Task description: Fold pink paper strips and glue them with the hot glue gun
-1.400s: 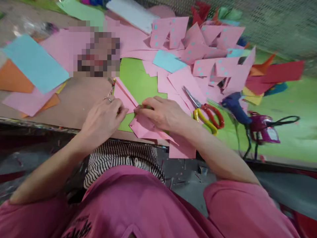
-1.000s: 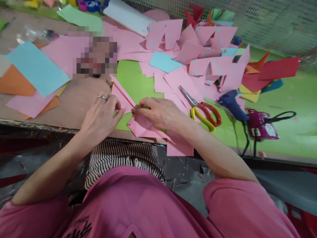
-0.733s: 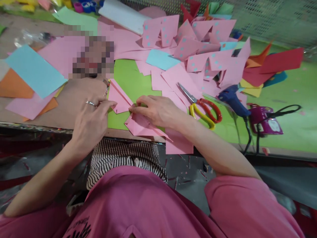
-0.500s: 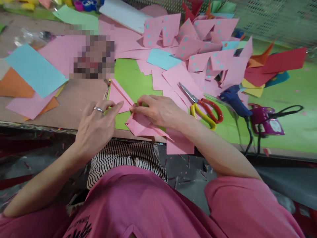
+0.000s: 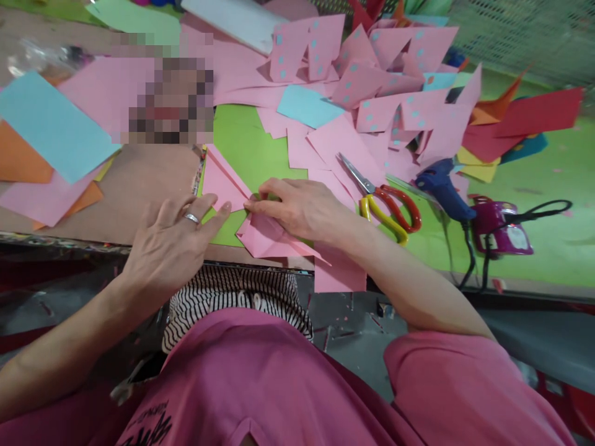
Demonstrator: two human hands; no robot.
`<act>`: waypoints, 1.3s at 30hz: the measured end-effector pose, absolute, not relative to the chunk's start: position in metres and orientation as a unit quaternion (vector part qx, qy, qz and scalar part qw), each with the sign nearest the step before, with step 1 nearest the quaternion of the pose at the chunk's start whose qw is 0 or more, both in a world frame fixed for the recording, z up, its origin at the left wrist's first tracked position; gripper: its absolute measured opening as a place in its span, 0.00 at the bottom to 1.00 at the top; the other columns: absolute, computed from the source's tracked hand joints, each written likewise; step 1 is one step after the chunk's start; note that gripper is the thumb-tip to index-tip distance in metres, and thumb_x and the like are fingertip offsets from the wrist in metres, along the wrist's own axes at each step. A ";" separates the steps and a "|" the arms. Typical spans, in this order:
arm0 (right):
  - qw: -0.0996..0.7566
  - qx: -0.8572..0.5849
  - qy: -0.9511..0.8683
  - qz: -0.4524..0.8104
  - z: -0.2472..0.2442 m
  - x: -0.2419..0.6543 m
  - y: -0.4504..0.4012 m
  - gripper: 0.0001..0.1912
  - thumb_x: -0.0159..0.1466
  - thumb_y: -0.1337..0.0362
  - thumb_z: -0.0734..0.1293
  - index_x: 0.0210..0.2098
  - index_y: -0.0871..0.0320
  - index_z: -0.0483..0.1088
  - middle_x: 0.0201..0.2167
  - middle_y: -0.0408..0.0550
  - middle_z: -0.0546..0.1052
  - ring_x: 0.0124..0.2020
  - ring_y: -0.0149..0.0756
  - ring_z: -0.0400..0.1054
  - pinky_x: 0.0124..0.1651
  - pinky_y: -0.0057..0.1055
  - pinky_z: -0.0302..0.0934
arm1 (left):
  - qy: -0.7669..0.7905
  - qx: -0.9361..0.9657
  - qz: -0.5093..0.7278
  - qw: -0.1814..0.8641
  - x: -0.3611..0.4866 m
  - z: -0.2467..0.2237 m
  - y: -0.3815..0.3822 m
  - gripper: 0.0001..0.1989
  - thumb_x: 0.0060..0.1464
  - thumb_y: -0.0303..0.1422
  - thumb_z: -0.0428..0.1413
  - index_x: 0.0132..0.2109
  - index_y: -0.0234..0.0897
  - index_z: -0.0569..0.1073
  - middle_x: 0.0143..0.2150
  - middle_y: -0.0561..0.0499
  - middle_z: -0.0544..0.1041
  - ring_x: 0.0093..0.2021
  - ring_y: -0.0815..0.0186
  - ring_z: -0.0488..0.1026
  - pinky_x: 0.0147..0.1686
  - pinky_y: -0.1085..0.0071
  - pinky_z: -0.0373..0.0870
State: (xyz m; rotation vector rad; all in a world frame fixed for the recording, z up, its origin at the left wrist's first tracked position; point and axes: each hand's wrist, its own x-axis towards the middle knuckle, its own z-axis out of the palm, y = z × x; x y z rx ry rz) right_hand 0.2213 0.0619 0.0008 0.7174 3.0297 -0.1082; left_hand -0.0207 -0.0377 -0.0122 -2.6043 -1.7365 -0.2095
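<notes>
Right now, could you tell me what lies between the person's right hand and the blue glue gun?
In the head view, scissors with red and yellow handles lie between the right hand and the blue glue gun, resting on pink paper sheets.

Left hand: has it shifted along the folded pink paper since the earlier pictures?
Yes. The left hand has slid back toward the table's near edge, away from the pencil; only its fingertips now touch the folded pink paper.
</notes>
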 end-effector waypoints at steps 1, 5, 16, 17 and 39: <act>0.012 0.233 0.972 -0.038 0.001 0.221 0.062 0.21 0.74 0.71 0.56 0.61 0.55 0.68 0.54 0.56 0.74 0.46 0.41 0.69 0.37 0.34 0.56 | -0.550 -0.832 -0.065 0.001 -0.023 -0.011 -0.037 0.27 0.61 0.22 0.50 0.65 0.44 0.69 0.66 0.42 0.72 0.60 0.44 0.68 0.54 0.45 0.66; -0.008 0.235 0.970 -0.060 -0.003 0.224 0.066 0.20 0.74 0.69 0.56 0.61 0.53 0.70 0.53 0.55 0.75 0.44 0.40 0.69 0.36 0.33 0.56 | -0.507 -0.858 -0.075 -0.012 -0.029 -0.009 -0.032 0.26 0.61 0.22 0.49 0.64 0.44 0.69 0.67 0.44 0.72 0.63 0.45 0.68 0.57 0.46 0.66; -0.129 0.199 0.959 -0.155 -0.015 0.235 0.080 0.21 0.69 0.71 0.59 0.59 0.58 0.71 0.48 0.53 0.77 0.46 0.36 0.70 0.41 0.30 0.62 | -0.458 -0.866 -0.197 0.023 -0.031 -0.032 -0.023 0.22 0.68 0.47 0.50 0.57 0.37 0.77 0.54 0.39 0.81 0.51 0.51 0.78 0.52 0.54 0.72; -0.133 0.189 0.959 -0.164 -0.014 0.235 0.079 0.19 0.71 0.69 0.60 0.58 0.58 0.72 0.47 0.53 0.78 0.45 0.36 0.70 0.43 0.31 0.62 | -0.447 -0.872 -0.197 0.033 -0.029 -0.031 -0.028 0.25 0.66 0.50 0.51 0.57 0.36 0.76 0.54 0.38 0.81 0.51 0.50 0.78 0.51 0.54 0.73; -0.246 0.255 0.841 -0.410 0.078 0.222 0.076 0.20 0.65 0.47 0.69 0.44 0.58 0.75 0.44 0.49 0.80 0.46 0.37 0.71 0.52 0.37 0.64 | -0.414 -0.357 -0.678 -0.491 0.034 0.007 -0.006 0.16 0.49 0.46 0.69 0.30 0.40 0.75 0.28 0.56 0.73 0.27 0.73 0.67 0.28 0.75 0.65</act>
